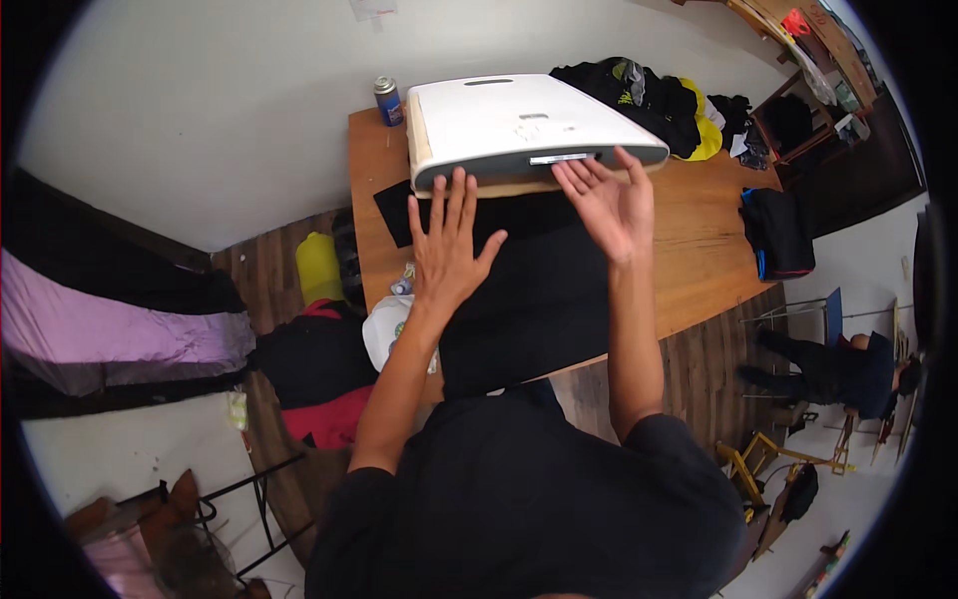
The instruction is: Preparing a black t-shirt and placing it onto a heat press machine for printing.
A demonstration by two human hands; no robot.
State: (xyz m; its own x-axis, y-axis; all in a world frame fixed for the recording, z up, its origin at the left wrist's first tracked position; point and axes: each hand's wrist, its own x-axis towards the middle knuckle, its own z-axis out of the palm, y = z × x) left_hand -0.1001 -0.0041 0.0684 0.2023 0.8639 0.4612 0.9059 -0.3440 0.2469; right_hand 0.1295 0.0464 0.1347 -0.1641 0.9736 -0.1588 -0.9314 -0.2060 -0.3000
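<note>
A large white-topped press (519, 112) with a rounded grey front edge stands at the far side of the table, looking like a heat press. Black cloth (529, 290) lies flat before it and partly beneath it. My left hand (449, 245) is open, fingers spread, with its fingertips at the press's left front edge; I cannot tell whether they touch. Palm up, my right hand (614, 205) is open, its fingertips at the pale metal handle (559, 159) set in the front edge. Its thumb points up beside the press's right end.
The wooden table (689, 235) bears a blue spray can (388, 102) at back left, heaped dark and yellow clothes (649, 105) at back right, and a folded black garment (778, 233) at right. A white cap (384, 329) lies by the left edge. Another person (838, 374) is at far right.
</note>
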